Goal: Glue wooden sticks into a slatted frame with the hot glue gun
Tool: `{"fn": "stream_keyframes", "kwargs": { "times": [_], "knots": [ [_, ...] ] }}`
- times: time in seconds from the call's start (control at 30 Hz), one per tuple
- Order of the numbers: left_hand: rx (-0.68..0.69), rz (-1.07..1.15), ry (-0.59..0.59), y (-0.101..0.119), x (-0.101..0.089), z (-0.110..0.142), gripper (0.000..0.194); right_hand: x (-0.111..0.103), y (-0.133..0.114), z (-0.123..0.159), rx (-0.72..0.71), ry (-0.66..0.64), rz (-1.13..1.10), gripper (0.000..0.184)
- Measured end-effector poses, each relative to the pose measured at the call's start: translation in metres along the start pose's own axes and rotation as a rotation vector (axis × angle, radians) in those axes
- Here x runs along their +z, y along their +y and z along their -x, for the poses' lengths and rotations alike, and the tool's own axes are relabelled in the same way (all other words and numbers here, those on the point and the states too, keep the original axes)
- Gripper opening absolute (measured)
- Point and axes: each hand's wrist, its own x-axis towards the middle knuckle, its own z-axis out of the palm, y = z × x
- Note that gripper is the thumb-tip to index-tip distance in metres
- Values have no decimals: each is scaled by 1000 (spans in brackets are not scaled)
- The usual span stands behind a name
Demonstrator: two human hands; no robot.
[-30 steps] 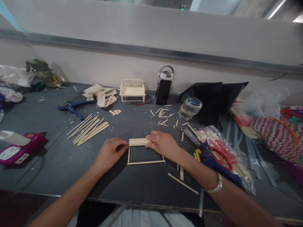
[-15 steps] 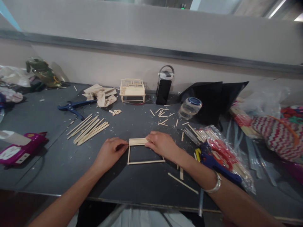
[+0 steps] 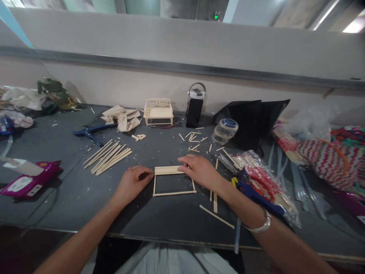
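A rectangular frame of thin wooden sticks [image 3: 174, 193] lies flat on the dark table, with several sticks [image 3: 168, 170] set side by side along its far edge. My left hand [image 3: 134, 182] is at the frame's far left corner, thumb and forefinger brought together against the stick ends. Over the right end of the same row is my right hand [image 3: 201, 172], its thumb and forefinger apart and partly covering the sticks. Left of the frame lies a bundle of loose sticks [image 3: 108, 158]. A small stick-built bench [image 3: 158, 112] stands at the back.
Blue pliers [image 3: 91, 131] and a purple glue gun [image 3: 31, 179] lie to the left. Stick offcuts [image 3: 194, 139], a clear jar [image 3: 225, 131] and a lantern-like device [image 3: 195, 110] are beyond the frame. Rightward lie a bag of sticks [image 3: 265, 179] and a blue-handled tool [image 3: 256, 196].
My right hand's forefinger has lifted and spread from the thumb, uncovering more of the sticks. My left hand stays at the left corner. The camera view has shifted slightly.
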Motion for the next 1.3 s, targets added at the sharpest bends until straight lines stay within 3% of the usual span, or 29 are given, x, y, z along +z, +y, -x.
{"fn": "stream_keyframes", "kwargs": {
  "times": [0.17,0.37,0.97,1.3],
  "knots": [
    [-15,-7,21,2,-1,0,23,-7,18,30,141,130,-80,25],
    [-89,-17,48,7,-1,5,24,17,28,56,224,156,-178,24],
    [-125,-49,64,7,7,14,29,38,28,51,193,167,-283,27],
    [-81,-27,79,6,6,14,28,25,25,52,220,179,-209,29]
  ]
}}
